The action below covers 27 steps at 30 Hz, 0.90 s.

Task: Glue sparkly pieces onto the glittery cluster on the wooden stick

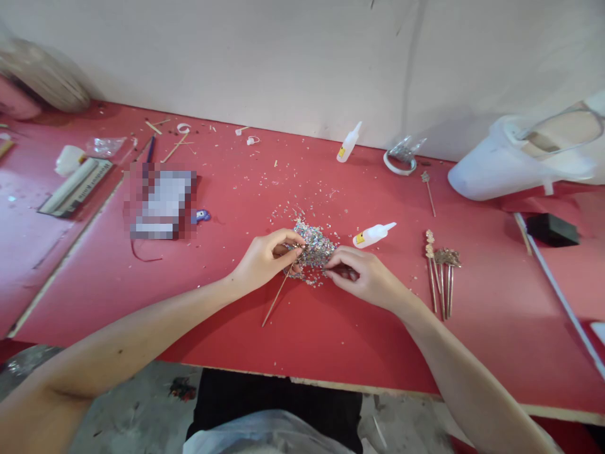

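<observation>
My left hand (274, 255) pinches the ornamented head of a thin gold hair stick (275, 301), whose shaft slants down toward the table's front edge. Just beneath the fingertips spreads a pile of shiny silvery, iridescent chips (317, 244). At the pile's right side is my right hand (357, 274), its fingers closed together; a thin dark item seems to be between them, too small to name. Behind that hand lies a white glue bottle (371, 235) with a pointed nozzle and yellow label. Several finished-looking gold hair sticks (442, 277) rest farther right.
A second glue bottle (347, 146), a tape roll (399, 161) and a lone hair stick (429, 192) lie toward the wall. A white bucket (491, 161) and black block (552, 229) are at right. A blurred box-like object (163, 203) and long narrow box (78, 186) sit left.
</observation>
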Motion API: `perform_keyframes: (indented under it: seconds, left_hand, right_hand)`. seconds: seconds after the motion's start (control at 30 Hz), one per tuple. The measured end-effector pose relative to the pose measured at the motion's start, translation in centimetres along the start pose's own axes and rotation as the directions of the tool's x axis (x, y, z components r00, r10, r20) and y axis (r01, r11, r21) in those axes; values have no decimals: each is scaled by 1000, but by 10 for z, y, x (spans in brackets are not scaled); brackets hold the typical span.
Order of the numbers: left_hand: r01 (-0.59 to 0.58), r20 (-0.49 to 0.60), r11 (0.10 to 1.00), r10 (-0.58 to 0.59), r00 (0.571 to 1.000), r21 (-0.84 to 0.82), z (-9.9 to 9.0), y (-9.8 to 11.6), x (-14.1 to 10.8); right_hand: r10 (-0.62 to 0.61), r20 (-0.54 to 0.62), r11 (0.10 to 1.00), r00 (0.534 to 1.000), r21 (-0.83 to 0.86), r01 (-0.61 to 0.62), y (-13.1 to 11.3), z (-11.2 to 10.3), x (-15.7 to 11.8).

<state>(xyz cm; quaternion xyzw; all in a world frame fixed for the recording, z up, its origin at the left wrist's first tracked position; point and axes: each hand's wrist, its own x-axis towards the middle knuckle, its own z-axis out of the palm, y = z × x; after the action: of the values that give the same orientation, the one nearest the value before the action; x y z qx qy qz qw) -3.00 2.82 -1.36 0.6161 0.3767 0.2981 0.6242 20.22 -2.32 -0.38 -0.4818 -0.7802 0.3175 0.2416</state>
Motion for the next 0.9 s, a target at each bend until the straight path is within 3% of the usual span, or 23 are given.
perform_keyframes:
  seconds: [0.9]
  left_hand:
    - [0, 18, 999, -1, 1000, 48, -2, 1, 1]
  right_hand:
    - [-67, 91, 997, 994, -40, 71, 6, -5, -1]
